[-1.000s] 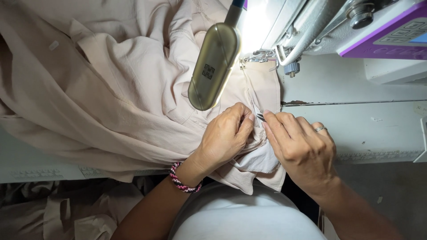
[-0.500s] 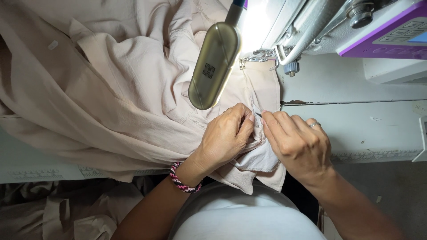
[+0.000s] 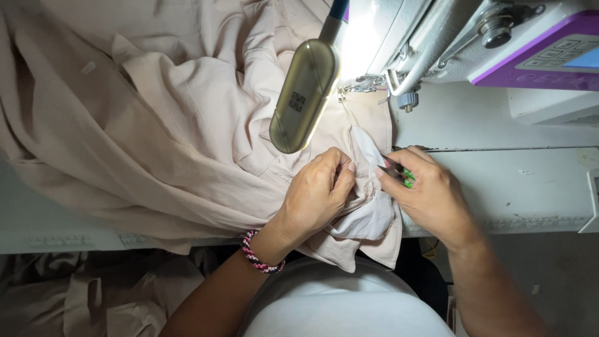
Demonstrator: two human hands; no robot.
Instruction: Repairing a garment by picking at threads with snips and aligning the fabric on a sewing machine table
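Snips with green handles (image 3: 399, 173) now show in our right hand (image 3: 430, 196), fingers closed on them, beside the left hand (image 3: 318, 193) pinching beige cloth (image 3: 187, 125) on the white tabletop (image 3: 524, 181), where earlier they were hidden.

Lamp (image 3: 304, 97) above cloth (image 3: 156, 137), left of machine (image 3: 499, 37)

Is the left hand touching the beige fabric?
Touching: the head view shows the left hand pinching a fold of the beige fabric.
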